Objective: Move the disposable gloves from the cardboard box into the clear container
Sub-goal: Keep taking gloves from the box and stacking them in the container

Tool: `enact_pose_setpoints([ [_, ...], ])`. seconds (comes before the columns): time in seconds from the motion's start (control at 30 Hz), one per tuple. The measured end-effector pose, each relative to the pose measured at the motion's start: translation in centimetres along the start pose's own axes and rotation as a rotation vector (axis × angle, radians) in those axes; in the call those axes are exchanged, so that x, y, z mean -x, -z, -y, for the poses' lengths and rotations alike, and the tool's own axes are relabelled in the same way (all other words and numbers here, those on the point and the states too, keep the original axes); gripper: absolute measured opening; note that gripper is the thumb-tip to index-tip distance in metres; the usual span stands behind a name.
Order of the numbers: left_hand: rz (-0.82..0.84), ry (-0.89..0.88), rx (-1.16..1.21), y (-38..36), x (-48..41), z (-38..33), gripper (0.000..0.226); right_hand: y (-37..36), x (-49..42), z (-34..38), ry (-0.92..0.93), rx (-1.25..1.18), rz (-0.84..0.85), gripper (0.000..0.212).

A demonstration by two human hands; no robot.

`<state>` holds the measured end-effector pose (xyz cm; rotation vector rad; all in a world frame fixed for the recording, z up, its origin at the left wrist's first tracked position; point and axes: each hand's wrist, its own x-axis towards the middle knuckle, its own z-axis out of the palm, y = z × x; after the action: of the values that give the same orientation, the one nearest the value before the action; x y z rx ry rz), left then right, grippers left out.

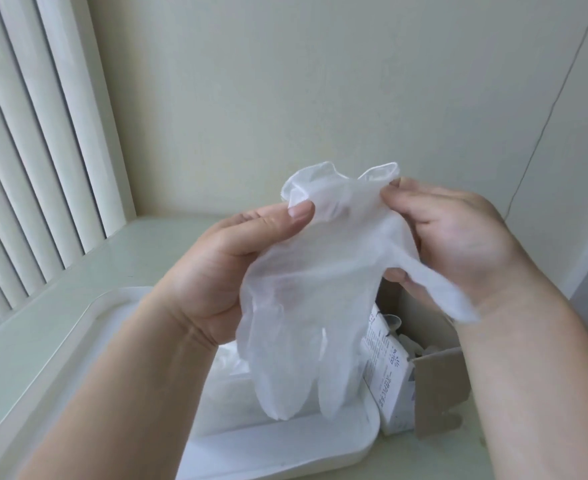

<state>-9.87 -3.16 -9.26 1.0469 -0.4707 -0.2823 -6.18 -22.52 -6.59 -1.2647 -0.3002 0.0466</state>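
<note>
Both hands, left hand (237,251) and right hand (459,237), pinch a limp glove (317,271) above the clear container (355,441); a loose grip could drop it outside.

A glove (320,271) is held up in the middle, above the things on the table (36,327). Its cuff is pinched at the top by the left hand (230,261) on the left side and by the right hand (459,244) on the right side, and its finger parts are turned downward. Below the glove, the container (362,434) is placed on the table, and more gloves (230,372) are laid in it. The cardboard box (438,386) is set just beside the container, to its right, under the right hand. Blinds (26,168) are found at the far left, and a wall (320,81) is seen behind everything.
</note>
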Motion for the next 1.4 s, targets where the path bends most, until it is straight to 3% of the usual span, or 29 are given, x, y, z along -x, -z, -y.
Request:
enact_pose_setpoints([
  [0.07, -0.114, -0.017, -0.065, -0.2, 0.0, -0.1, 0.017, -0.1, -0.2, 0.1, -0.044, 0.036, 0.027, 0.022],
  [0.2, -0.217, -0.112, -0.147, -0.3, -0.3, 0.2, 0.018, 0.3, -0.4, 0.3, -0.251, 0.113, 0.136, 0.052],
  [0.33, -0.175, -0.129, -0.181, 0.2, -0.8, 0.6, 0.027, 0.3, -0.7, -1.1, -0.164, 0.199, 0.183, 0.064],
  [0.47, -0.092, 0.0, -0.18, 0.6, -0.7, 0.6, 0.036, 0.6, -0.9, -1.5, -0.049, 0.117, 0.067, 0.059],
  [0.6, 0.052, 0.166, -0.355, 1.3, -0.1, 0.5, 0.035, 0.7, -0.6, -1.0, 0.026, 0.054, 0.145, 0.037],
  [0.73, 0.049, 0.219, -0.365, 2.2, -0.1, 1.2, 0.088, 0.9, -0.3, -0.9, 0.008, 0.077, 0.262, 0.03],
  [0.77, 0.039, 0.221, -0.317, 2.1, -0.3, 1.3, 0.092, 1.1, -0.2, -0.9, -0.009, 0.094, 0.286, 0.031],
  [0.9, -0.164, 0.147, -0.137, 1.5, -0.9, 1.5, 0.066, 1.4, -0.1, -0.9, -0.091, 0.133, 0.33, 0.037],
  [1.07, -0.388, -0.078, -0.17, 0.9, -1.4, 1.3, 0.033, 1.3, -0.1, -0.8, -0.104, 0.134, 0.273, 0.042],
  [1.13, -0.276, -0.111, -0.1, 1.0, -1.3, 1.3, 0.037, 1.1, 0.1, -0.8, -0.08, 0.129, 0.286, 0.041],
  [1.3, 0.128, 0.065, -0.069, 1.7, -0.9, 2.7, 0.086, 0.6, 0.5, -0.8, -0.081, -0.052, 0.489, 0.036],
  [1.4, 0.229, 0.078, -0.07, 1.3, -0.6, 3.1, 0.063, 0.4, 0.8, -0.6, -0.123, -0.026, 0.489, 0.037],
])
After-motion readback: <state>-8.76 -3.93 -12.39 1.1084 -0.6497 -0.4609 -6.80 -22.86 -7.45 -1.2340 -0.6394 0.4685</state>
